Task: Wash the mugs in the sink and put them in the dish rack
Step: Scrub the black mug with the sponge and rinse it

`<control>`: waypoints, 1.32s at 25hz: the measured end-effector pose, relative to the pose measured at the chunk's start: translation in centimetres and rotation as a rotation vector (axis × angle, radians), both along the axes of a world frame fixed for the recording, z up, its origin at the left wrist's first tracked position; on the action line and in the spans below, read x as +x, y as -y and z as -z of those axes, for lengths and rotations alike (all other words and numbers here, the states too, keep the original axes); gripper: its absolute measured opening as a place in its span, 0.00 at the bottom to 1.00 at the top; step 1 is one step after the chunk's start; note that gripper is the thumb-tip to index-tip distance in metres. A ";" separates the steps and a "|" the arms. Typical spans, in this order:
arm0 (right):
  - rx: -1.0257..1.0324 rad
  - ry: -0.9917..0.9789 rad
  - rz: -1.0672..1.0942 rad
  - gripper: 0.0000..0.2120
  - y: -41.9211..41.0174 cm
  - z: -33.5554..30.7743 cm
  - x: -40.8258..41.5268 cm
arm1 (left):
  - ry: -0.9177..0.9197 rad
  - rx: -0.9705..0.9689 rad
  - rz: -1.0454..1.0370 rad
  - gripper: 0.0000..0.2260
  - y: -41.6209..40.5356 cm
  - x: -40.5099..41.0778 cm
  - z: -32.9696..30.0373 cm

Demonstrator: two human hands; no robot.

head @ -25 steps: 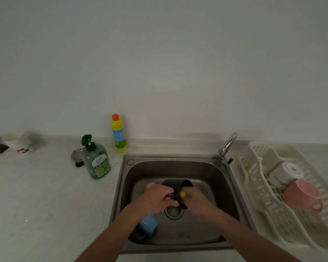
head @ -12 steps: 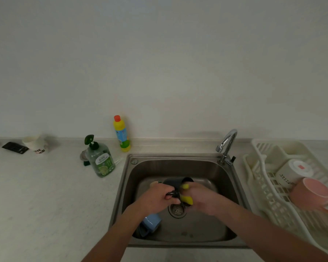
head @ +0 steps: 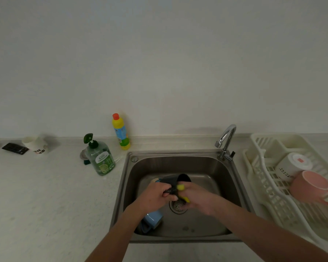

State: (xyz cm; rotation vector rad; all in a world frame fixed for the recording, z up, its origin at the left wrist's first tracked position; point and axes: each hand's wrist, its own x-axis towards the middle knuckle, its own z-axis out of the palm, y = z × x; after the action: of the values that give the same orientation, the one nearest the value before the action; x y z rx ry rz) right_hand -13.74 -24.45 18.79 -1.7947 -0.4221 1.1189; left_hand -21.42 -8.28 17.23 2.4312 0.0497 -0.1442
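Left hand [head: 155,198] grips black mug [head: 175,181] by its handle, over the sink [head: 178,161]. Right hand [head: 199,199] clutches yellow sponge [head: 181,187] against it. Blue mug [head: 151,220] lies under left wrist.

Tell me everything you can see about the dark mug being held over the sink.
The dark mug looks black or navy, material unclear. It lies tipped on its side above the sink, mouth facing away toward the back right. The left hand grips its handle side; the right hand holds a yellow sponge against its outside.
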 end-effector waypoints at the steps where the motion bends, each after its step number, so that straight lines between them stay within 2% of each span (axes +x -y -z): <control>1: -0.030 0.232 -0.187 0.08 0.8 0.5 0.4 | -0.012 0.001 0.001 0.17 0.0 -0.1 0.1; 2: -0.118 0.577 -0.447 0.08 1.5 1.2 0.9 | -0.030 0.001 0.010 0.17 0.0 -0.3 0.3; 3: -0.289 0.861 -0.701 0.10 1.7 1.3 1.2 | -0.046 0.003 0.019 0.18 0.1 -0.4 0.6; 4: -0.460 1.054 -0.854 0.13 1.8 1.5 1.9 | -0.049 0.008 0.019 0.19 0.2 -0.5 0.9; 5: -0.510 1.133 -0.852 0.14 1.6 1.9 2.4 | -0.044 0.015 0.007 0.20 0.2 -0.4 1.1; 6: -0.474 1.063 -0.746 0.14 1.0 2.0 2.4 | -0.033 0.023 -0.009 0.21 0.2 -0.2 1.1; 7: -0.386 0.844 -0.564 0.11 0.2 1.8 2.0 | -0.016 0.028 -0.016 0.21 0.1 0.0 1.0; 9: -0.129 0.209 -0.057 0.09 -1.1 0.7 0.8 | 0.009 0.026 -0.007 0.20 -0.2 0.4 0.6; 10: -0.034 0.008 0.071 0.09 -1.2 0.3 0.6 | 0.019 0.029 -0.005 0.21 -0.3 0.4 0.4; 11: -0.010 0.018 0.027 0.09 -0.8 0.4 0.8 | 0.027 0.035 -0.004 0.21 -0.4 0.5 0.3; 12: -0.054 0.210 -0.137 0.09 0.3 0.6 1.1 | 0.025 0.042 0.001 0.20 -0.5 0.6 0.4; 14: -0.322 0.807 -0.701 0.11 1.3 0.4 1.5 | -0.021 0.050 0.019 0.19 -0.4 0.4 0.8; 15: -0.470 1.004 -0.865 0.14 1.4 0.3 1.8 | -0.040 0.044 0.026 0.20 -0.2 0.3 1.1; 16: -0.535 1.096 -0.904 0.15 1.2 0.5 2.1 | -0.048 0.039 0.025 0.21 0.0 0.2 1.4; 17: -0.508 1.026 -0.805 0.14 0.9 1.0 2.3 | -0.050 0.033 0.015 0.21 0.1 0.2 1.5; 20: -0.224 0.365 -0.239 0.07 -0.2 1.4 1.2 | -0.056 0.006 -0.013 0.20 0.1 0.7 1.4; 22: 0.032 -0.029 0.053 0.07 -0.3 1.8 1.0 | -0.055 0.000 -0.017 0.20 -0.1 0.9 1.1; 23: 0.011 0.013 0.012 0.07 -0.1 2.2 0.8 | -0.053 -0.004 -0.018 0.20 -0.1 0.8 1.2; 24: -0.044 0.207 -0.118 0.08 0.8 2.9 1.1 | -0.059 -0.010 -0.007 0.20 -0.1 0.7 1.2; 25: -0.210 0.537 -0.415 0.10 1.5 3.4 1.4 | -0.081 -0.006 0.018 0.19 0.0 0.6 1.5; 26: -0.428 0.745 -0.695 0.13 1.7 4.0 1.6 | -0.105 0.006 0.048 0.17 0.2 0.5 1.7; 27: -0.557 0.937 -0.842 0.17 2.1 4.3 1.9 | -0.128 0.015 0.070 0.15 0.5 0.3 1.8; 28: -0.576 0.991 -0.859 0.18 2.0 4.8 2.3 | -0.134 0.010 0.078 0.13 0.7 0.2 1.9; 29: -0.516 0.907 -0.740 0.18 1.6 4.9 2.2 | -0.122 -0.001 0.072 0.13 0.7 0.3 2.1; 32: -0.292 0.223 -0.073 0.13 -0.8 3.6 0.9 | -0.085 -0.016 0.045 0.15 0.3 0.7 2.0; 33: -0.177 0.027 0.087 0.12 -1.1 3.6 0.8 | -0.085 -0.017 0.042 0.15 0.1 0.8 2.0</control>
State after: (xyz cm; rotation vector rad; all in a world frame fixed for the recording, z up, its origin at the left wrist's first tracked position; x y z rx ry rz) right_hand -12.94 -23.36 15.14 -1.9649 -0.2647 1.1013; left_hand -20.58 -8.36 15.24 2.4091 0.0347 -0.2658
